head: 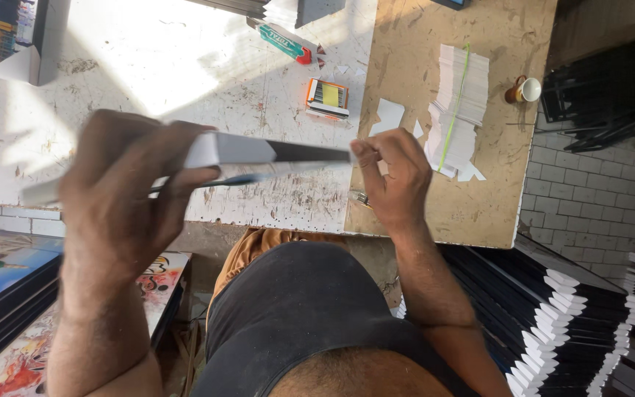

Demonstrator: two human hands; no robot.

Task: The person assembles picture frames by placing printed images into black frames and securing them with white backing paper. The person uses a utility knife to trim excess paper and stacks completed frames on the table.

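Your left hand (123, 195) has its grip closed around a long, flat panel with a white edge and dark face (259, 153), held edge-on above the scratched white bench (185, 66). Your right hand (395, 180) pinches the far end of that panel between thumb and fingers, and a small metal tool tip (359, 197) shows just below the hand. Beyond the panel's right end, a small orange and white box (327, 98) lies on the bench, with a green and red tube (284, 40) farther off behind it. Right of the panel, a stack of white card pieces bound with a green band (458, 103) rests on a brown board (494, 44), near a small white cup (527, 90).
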